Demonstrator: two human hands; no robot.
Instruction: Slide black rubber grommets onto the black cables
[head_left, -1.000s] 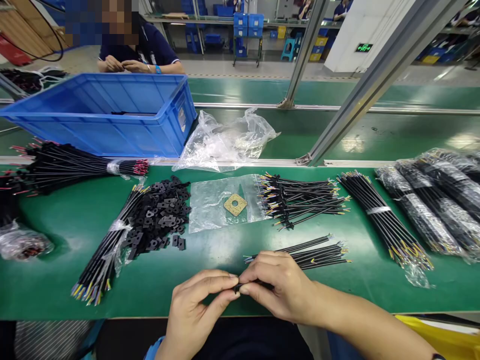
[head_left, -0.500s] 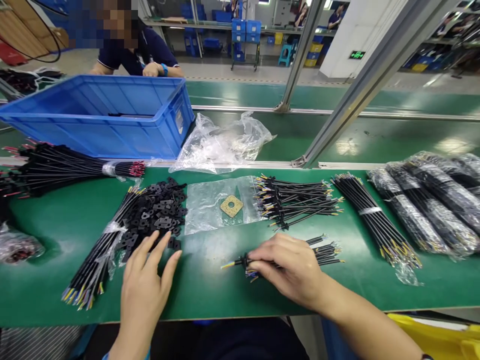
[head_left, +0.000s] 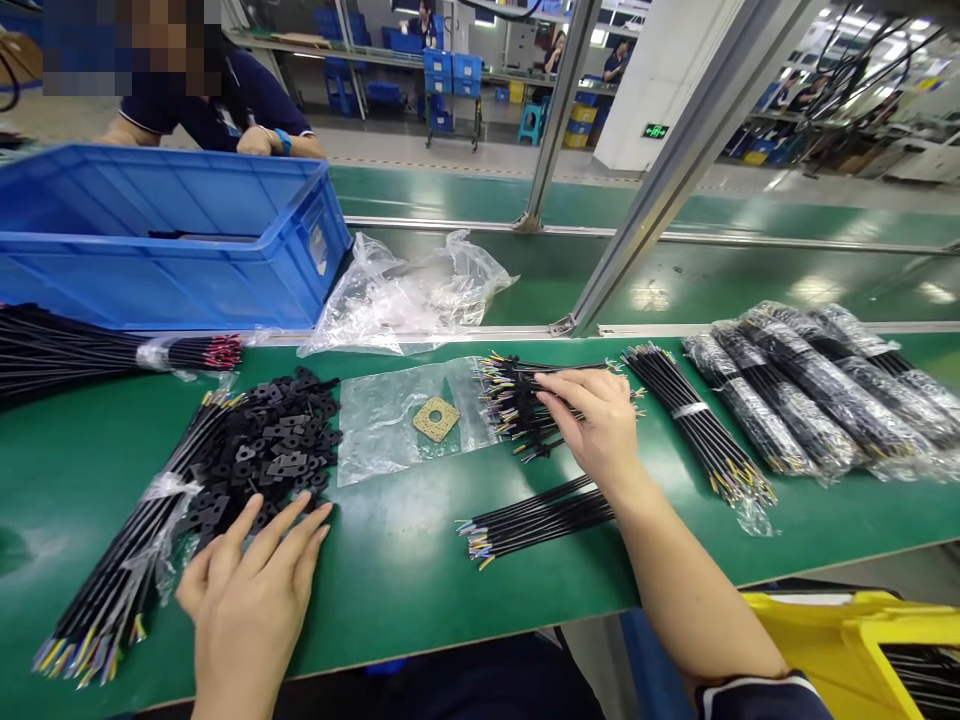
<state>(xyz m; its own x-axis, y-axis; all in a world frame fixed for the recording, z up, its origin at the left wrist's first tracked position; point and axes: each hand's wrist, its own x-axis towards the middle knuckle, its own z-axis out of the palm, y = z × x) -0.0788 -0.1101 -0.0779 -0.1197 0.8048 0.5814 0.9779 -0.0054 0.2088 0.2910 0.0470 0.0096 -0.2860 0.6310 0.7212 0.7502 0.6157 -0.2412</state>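
Observation:
My left hand (head_left: pixel 251 590) lies with its fingers stretched and apart at the near edge of a pile of small flat black parts with holes (head_left: pixel 281 430). My right hand (head_left: pixel 596 425) is over a stack of short black cables with black pieces on their ends (head_left: pixel 517 400). Its thumb and index finger pinch a black cable at that stack; the other fingers hide part of it. Below, a row of plain black cables (head_left: pixel 540 520) with stripped coloured wire ends rests on the green table (head_left: pixel 405 590), partly behind my right wrist.
A clear bag (head_left: pixel 375 440) with a yellowish square plate (head_left: pixel 436 419) lies between the piles. Tied cable bundles (head_left: pixel 697 425) and wrapped bundles (head_left: pixel 832 390) are at the right. A blue crate (head_left: pixel 225 280) and crumpled plastic (head_left: pixel 405 300) stand behind; a person is beyond the crate.
My right hand has moved up and away from the plain cables to the stack behind them, carrying a cable. My left hand has stayed by the black parts. The view has turned right.

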